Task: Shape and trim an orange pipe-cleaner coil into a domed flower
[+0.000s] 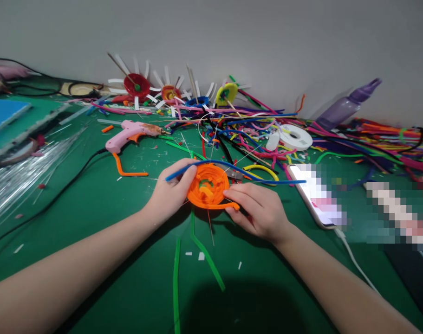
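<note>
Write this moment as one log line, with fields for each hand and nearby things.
left hand: holds orange coil | right hand: pinches coil's loose end | across coil: blue pipe cleaner | nearby: glue gun, phone

Both bare forearms reach in from the bottom corners and converge at the middle. The left hand (171, 188) is curled, thumb side up, its fingers bent inward in a pinching grip. The right hand (258, 206) lies palm down, fingers stretched leftward and slightly bent, fingertips pressed together. The two hands sit close, fingertips facing each other.
</note>
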Demonstrator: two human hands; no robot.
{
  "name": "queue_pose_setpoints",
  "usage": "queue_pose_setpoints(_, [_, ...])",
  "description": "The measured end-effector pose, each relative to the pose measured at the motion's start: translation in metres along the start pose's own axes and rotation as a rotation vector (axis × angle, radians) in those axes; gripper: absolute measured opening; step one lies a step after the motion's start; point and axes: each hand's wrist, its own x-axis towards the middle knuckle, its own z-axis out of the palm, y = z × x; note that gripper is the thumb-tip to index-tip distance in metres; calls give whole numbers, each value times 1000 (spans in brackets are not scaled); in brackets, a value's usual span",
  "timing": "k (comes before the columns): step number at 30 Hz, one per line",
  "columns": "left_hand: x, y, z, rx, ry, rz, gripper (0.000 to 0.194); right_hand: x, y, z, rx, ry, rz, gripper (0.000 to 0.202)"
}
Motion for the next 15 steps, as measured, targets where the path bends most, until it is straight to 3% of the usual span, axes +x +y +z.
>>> queue_pose_setpoints(7, [-2,0,1,-22,-36,40,18,-1,-2,0,-2,52,-6,11])
queue_pose_setpoints(15, [-4,-6,-3,-50,-221,87,37,-2,-3,5,65,156,233,9])
